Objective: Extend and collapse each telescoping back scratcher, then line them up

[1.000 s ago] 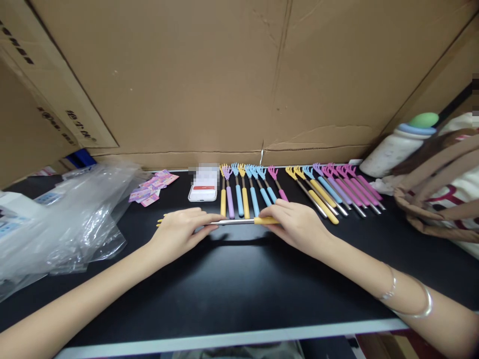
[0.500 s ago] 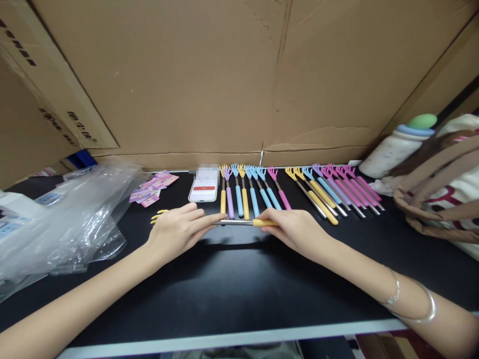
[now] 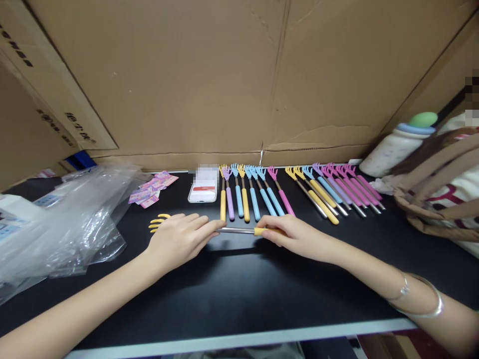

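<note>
Metal gleams between the person's two bare hands, where a claw-headed rod with a silver shaft and yellow plastic ends (image 3: 237,230) lies level, crosswise to the body. The left grip (image 3: 181,239) is wrapped over the claw end, and yellow prongs jut out past its outer side. The right grip (image 3: 295,237) is closed on the yellow handle, thumb and fingers pinching near the point where it meets the shaft. The rod hangs over the black table (image 3: 239,294), its dark shadow falling just on the near side of the grips.

Beyond the space between the grips stands a row of yellow, purple, blue and pink claw-headed rods (image 3: 255,202), heads pointing away. The leftmost yellow handle ends right by the left grip's fingertips (whether they touch cannot be told). Beyond and to the right of the right grip lies a second, tighter group of multicoloured rods with silver ends (image 3: 340,192).

Past the left grip sit a white-edged phone with a lit screen (image 3: 203,192) and scattered pink-and-purple printed cards (image 3: 153,187). Farther left of it are crumpled clear plastic bags (image 3: 75,224). Well right of the right grip, a white bottle with a green top (image 3: 394,149) leans beside a beige-and-cream bag (image 3: 430,194).
</note>
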The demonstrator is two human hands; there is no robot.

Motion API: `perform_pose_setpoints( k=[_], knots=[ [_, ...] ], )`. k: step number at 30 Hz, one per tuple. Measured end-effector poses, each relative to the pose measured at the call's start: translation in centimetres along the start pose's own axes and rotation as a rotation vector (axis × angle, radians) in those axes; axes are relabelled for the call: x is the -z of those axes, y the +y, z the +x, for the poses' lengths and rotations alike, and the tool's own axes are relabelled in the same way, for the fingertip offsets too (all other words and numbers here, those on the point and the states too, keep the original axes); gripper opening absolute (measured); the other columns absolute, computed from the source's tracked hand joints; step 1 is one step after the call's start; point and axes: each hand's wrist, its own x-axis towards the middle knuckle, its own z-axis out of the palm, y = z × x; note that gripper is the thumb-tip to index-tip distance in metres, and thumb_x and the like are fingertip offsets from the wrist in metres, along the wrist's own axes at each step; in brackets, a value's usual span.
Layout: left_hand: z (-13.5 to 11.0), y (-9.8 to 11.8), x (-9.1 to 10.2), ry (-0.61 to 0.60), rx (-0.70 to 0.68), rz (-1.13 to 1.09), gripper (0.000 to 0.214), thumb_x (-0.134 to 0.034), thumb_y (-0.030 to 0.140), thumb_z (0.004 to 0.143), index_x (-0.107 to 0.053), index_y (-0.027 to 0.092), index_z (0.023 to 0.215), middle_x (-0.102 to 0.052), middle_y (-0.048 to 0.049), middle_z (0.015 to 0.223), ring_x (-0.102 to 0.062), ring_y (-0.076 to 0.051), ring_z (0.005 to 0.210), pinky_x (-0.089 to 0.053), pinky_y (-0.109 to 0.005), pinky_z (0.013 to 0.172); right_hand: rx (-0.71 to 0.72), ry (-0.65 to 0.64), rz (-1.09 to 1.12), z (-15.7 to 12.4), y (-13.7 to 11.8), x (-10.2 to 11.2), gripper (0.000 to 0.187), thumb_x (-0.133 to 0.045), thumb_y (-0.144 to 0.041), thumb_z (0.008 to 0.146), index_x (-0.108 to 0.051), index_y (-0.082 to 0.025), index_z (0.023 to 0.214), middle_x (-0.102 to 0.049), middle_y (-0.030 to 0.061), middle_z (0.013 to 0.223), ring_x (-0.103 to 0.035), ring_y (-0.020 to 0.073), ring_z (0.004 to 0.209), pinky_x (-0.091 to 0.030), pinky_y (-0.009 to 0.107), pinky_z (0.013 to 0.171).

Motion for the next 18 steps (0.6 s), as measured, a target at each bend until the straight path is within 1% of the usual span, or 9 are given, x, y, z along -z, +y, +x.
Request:
perform_pose_setpoints(
  k=[3,5,8,10,13,18],
  knots=[
    [0.0,0.1,-0.2,-0.044,0.024,-0.008,0.035,-0.030,0.032,0.098,-0.064,0.023,0.097,-0.062,0.0016,0.061,-0.055,-0.013,0.050,-0.032,-0.025,0.050,0.046,0.103,-0.237,0.0,0.3,-0.3,0.029,-0.038,-0.037,0.094,-0.060,-0.019,0.096,-0.066,0.0021,0.078,-0.059,0.0119,0.064,-0.039,0.021,0.059],
    [0.0,0.1,-0.2,-0.104,0.060,-0.073,0.037,-0.028,0.035,0.098,-0.062,0.023,0.098,-0.066,0.0011,0.067,-0.059,-0.013,0.053,-0.033,-0.023,0.049,0.068,0.173,-0.378,-0.1,0.6,-0.6,0.024,-0.041,-0.034,0.093,-0.060,-0.020,0.098,-0.069,0.0024,0.083,-0.063,0.0136,0.069,-0.040,0.022,0.060],
    [0.1,0.2,-0.2,-0.222,0.136,-0.205,0.035,-0.028,0.036,0.098,-0.060,0.023,0.101,-0.071,0.0009,0.080,-0.065,-0.014,0.063,-0.037,-0.021,0.050,0.117,0.250,-0.506,-0.1,1.0,-1.0,0.022,-0.044,-0.033,0.092,-0.060,-0.020,0.099,-0.071,0.0025,0.089,-0.066,0.0151,0.076,-0.042,0.022,0.061],
    [0.1,0.3,-0.1,-0.272,0.166,-0.249,0.033,-0.028,0.036,0.098,-0.059,0.024,0.103,-0.072,0.0009,0.084,-0.067,-0.014,0.067,-0.040,-0.021,0.053,0.161,0.296,-0.556,-0.1,1.1,-1.1,0.023,-0.043,-0.034,0.093,-0.060,-0.019,0.099,-0.071,0.0027,0.090,-0.067,0.0147,0.077,-0.043,0.022,0.061],
    [0.2,0.3,0.0,-0.267,0.180,-0.260,0.032,-0.029,0.036,0.097,-0.058,0.024,0.102,-0.072,0.0012,0.086,-0.068,-0.015,0.070,-0.042,-0.021,0.055,0.212,0.343,-0.609,-0.1,1.2,-1.1,0.024,-0.042,-0.033,0.093,-0.061,-0.018,0.098,-0.071,0.0036,0.089,-0.067,0.0140,0.076,-0.044,0.021,0.060],
    [0.1,0.3,-0.2,-0.187,0.157,-0.228,0.031,-0.030,0.035,0.097,-0.058,0.023,0.103,-0.072,0.0015,0.083,-0.067,-0.015,0.068,-0.042,-0.022,0.054,0.251,0.391,-0.657,0.0,1.3,-1.3,0.024,-0.039,-0.029,0.093,-0.059,-0.018,0.101,-0.071,0.0044,0.090,-0.066,0.0132,0.076,-0.044,0.021,0.060]
  ],
)
